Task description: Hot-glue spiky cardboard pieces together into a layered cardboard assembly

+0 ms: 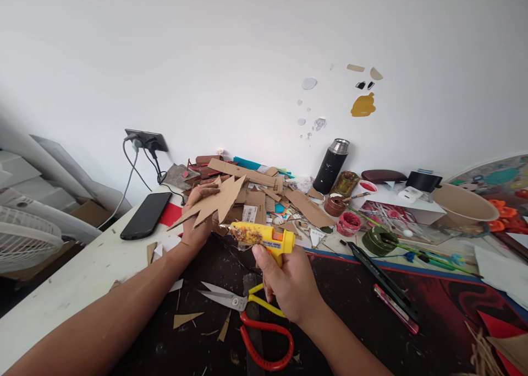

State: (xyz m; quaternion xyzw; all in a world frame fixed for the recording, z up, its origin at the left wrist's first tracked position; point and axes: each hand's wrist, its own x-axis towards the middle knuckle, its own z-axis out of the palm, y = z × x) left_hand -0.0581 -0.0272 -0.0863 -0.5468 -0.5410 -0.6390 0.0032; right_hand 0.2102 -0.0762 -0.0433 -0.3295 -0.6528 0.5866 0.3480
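Observation:
My left hand (197, 222) is closed on a jagged cardboard cutout (216, 201), holding it up above the table's left side. My right hand (289, 282) grips a yellow glue gun (264, 237) by its handle. The gun's nozzle points left and sits just below the lower edge of the cutout. Under my right hand, red and yellow scissors (251, 315) lie on the dark mat (363, 310).
A heap of cardboard scraps (264, 191) fills the back of the table. A black phone (146, 214) lies left with cables to a wall socket (146, 140). A black flask (330, 165), paint pots (348, 223), a cutter (395, 308) and a bowl (464, 204) stand right. A fan (25, 238) sits far left.

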